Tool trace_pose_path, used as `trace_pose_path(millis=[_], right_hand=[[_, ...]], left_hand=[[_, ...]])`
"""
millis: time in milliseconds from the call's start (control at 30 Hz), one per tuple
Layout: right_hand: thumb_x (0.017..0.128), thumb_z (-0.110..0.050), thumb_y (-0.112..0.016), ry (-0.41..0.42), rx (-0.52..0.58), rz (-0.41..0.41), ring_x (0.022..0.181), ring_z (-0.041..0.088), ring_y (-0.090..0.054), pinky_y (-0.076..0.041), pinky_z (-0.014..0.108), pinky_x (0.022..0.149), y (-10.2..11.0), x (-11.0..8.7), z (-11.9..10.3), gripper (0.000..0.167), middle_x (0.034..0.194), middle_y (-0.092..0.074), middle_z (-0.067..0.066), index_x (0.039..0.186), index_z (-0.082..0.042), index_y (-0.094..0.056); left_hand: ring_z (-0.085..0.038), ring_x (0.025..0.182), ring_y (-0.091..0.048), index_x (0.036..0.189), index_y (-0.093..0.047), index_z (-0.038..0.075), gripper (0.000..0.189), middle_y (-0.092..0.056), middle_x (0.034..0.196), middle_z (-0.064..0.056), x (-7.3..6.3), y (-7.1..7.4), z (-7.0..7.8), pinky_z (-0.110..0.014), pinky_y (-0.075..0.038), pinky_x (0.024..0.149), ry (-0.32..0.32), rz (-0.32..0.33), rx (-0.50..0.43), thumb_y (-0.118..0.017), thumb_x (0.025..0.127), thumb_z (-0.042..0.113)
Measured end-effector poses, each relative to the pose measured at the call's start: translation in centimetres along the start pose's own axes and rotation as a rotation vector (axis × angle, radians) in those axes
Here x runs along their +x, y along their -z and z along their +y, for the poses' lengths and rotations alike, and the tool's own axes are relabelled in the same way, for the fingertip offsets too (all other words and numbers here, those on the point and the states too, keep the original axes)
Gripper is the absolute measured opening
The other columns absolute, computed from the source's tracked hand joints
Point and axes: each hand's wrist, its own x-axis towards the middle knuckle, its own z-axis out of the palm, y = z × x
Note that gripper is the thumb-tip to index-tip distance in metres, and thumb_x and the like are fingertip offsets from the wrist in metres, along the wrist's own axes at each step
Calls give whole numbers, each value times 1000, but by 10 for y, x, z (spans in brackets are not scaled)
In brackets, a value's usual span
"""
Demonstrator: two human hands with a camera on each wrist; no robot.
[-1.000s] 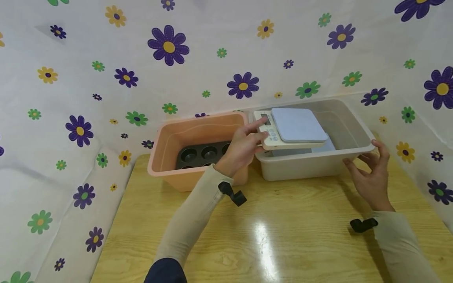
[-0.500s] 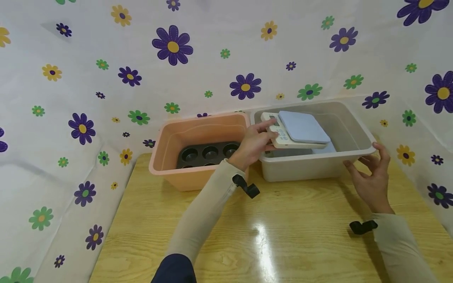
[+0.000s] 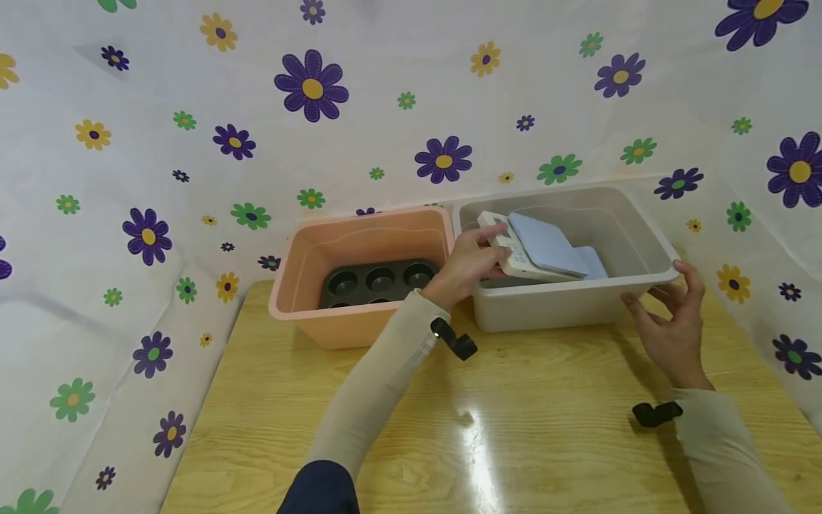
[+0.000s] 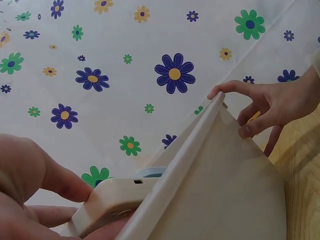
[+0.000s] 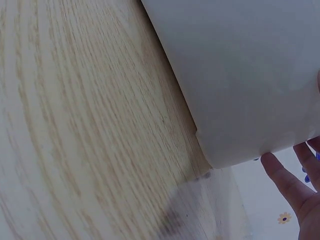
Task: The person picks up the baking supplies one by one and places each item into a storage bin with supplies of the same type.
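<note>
Wooden table [image 3: 359,421] occupies the foreground, backed by a flower-print cloth [image 3: 193,107]; the right hand [image 3: 671,325], fingers spread and relaxed, touches the near right corner of the grey bin [image 3: 546,310]; the left hand [image 3: 464,265] grips the control end of the kitchen scale [image 3: 533,246], which is tilted inside the grey bin, its far end lower; just beside it on the left, the pink bin [image 3: 347,325] contains a dark muffin tray [image 3: 375,280].
</note>
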Motion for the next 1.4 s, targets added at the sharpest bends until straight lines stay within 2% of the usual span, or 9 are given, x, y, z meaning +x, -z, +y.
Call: trace_pose_path(millis=[133,233,333,433,533,667,800,1067,1400], right_hand=[[97,10,-72,3,-8,3,124,-3,-63,-57,5,83,0,0,1,88,135,-61,-20,167,-18,-28],[97,9,-72,7,-13,3,124,-3,-62,-57,5,83,-2,0,2,87,135,-60,-21,167,-19,-28],[98,9,-72,7,-12,1,124,-3,-62,-57,5,83,-3,1,2,87,135,-60,-21,167,-18,-28],[98,8,-73,8,-15,-1,123,-3,-62,-57,5,83,-3,1,1,86,135,-60,-21,167,-18,-27],[98,7,-73,10,-21,0,123,-3,-62,-56,4,83,-3,2,1,86,135,-61,-22,167,-19,-28],[98,6,-73,11,-26,-3,122,-4,-62,-56,4,83,-3,3,1,86,135,-60,-22,167,-18,-27],[99,7,-72,10,-17,-9,123,-4,-62,-56,5,83,-3,4,2,86,136,-60,-21,167,-18,-27],[100,4,-72,-27,-15,-20,124,-2,-61,-55,3,84,-3,8,-1,88,136,-57,-18,168,-26,-26],[99,5,-71,-55,2,-26,124,-2,-61,-56,4,84,-2,9,-4,90,138,-54,-14,169,-29,-26]], left_hand=[[-29,113,-72,163,-52,10,58,-63,144,-23,-1,-3,1,-50,-64,104,-20,10,52,-61,107,-1],[-33,136,-63,168,-45,11,62,-54,160,-22,-6,-5,5,-54,-52,121,-38,33,190,-61,108,9],[-34,163,-38,173,-34,14,72,-34,178,-16,-13,-4,11,-57,-34,135,-79,42,373,-62,108,21],[-34,171,-20,175,-26,15,77,-17,184,-13,-22,0,17,-59,-23,139,-126,37,479,-62,108,27],[-35,169,-25,175,-27,14,74,-20,183,-12,-30,5,24,-59,-25,138,-172,36,454,-60,110,24],[-34,163,-36,172,-33,14,66,-30,179,-10,-39,10,30,-60,-32,135,-184,72,318,-59,111,19],[-34,167,-28,172,-35,18,65,-25,181,-8,-49,18,32,-61,-34,133,-168,93,208,-59,112,15],[-33,167,-33,171,-37,19,62,-32,180,-4,-67,41,27,-57,-31,136,-242,123,378,-58,113,22],[-32,144,-58,166,-44,20,55,-54,162,-15,-80,61,11,-57,-52,122,-324,138,363,-58,113,23]])
